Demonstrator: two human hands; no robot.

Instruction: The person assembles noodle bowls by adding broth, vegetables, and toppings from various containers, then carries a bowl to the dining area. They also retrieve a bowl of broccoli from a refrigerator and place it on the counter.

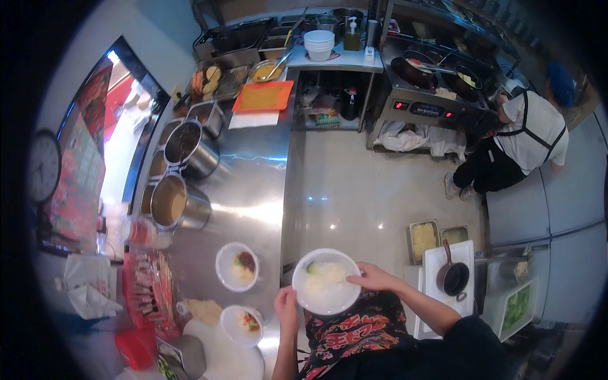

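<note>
In front of my apron I hold a white bowl point(327, 298) between both hands. Its contents are a broccoli piece point(312, 268) and some pale pieces point(315, 283) that I cannot name exactly. My left hand point(287, 304) has curled fingers at the bowl's left rim. On the opposite side my right hand point(375, 276) grips the rim, with fingertips over the inside edge. Left of me, on the steel counter point(247, 190), stands a white bowl with dark red sauce point(236, 267). Nearer to me is another white bowl with reddish topping point(241, 326).
Two deep steel pots point(199, 206) point(202, 152) line the counter's left side, near an orange tray point(263, 96). A co-worker point(532, 133) stands at the cooker point(427, 99) with pans. A saucepan point(453, 279) sits on a white board point(431, 304) to my right.
</note>
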